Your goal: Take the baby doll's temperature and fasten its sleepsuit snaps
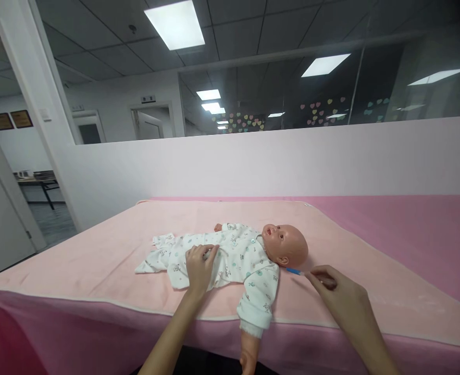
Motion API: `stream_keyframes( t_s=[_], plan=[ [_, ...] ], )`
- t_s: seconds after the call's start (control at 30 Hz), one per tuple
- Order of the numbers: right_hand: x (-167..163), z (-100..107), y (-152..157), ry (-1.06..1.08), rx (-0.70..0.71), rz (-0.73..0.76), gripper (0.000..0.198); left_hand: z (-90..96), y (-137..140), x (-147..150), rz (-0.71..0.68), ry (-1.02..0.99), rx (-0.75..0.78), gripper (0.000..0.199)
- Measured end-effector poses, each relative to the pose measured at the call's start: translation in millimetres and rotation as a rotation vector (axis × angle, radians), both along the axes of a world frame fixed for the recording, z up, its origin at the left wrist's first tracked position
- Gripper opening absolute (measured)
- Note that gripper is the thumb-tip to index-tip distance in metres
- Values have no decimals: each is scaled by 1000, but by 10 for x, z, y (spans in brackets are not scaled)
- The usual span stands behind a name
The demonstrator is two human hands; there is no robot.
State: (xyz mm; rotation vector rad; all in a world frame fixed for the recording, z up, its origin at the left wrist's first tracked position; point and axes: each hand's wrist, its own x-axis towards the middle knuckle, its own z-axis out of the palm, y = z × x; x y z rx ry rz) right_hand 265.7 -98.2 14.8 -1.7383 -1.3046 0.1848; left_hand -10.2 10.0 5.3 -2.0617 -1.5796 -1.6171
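A baby doll (288, 242) lies on its back, its head to the right and its mouth open. It wears a white printed outfit (233, 255). My left hand (200, 264) rests at the doll's belly, thumb and fingertips brought together at the cloth. In a pinch beside the doll's ear, my right hand (341, 291) holds a thin white stick with a blue end (293, 271). That blue end points left, close to the doll's neck and ear. One doll arm (249, 349) hangs over the near edge.
Under the doll is a peach-coloured sheet (112, 260) on a pink-covered table (417, 234). A low white wall (276, 161) with glass above stands behind. To the left is a doorway with a small desk (40, 181) beyond.
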Motion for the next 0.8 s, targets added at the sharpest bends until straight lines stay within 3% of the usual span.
stream_keyframes(
  t_s=[0.17,0.37,0.53,0.67,0.73,0.8],
  plan=[
    [-181,140,200,-82,-22,193,26,-31,19,16,-16,100,-7,26],
    [-250,146,335,-199,-198,297,43,-32,16,32,-7,164,6,20],
    [-235,357,379,-172,-324,495,46,-21,21,32,6,170,-26,22],
    [-376,426,534,-223,-538,690,44,-21,24,49,7,182,-33,22],
    [-477,490,599,-324,-548,733,43,-23,27,55,13,189,-18,20],
    [-552,687,640,-399,-529,776,42,-26,33,55,15,193,2,19]
  ],
)
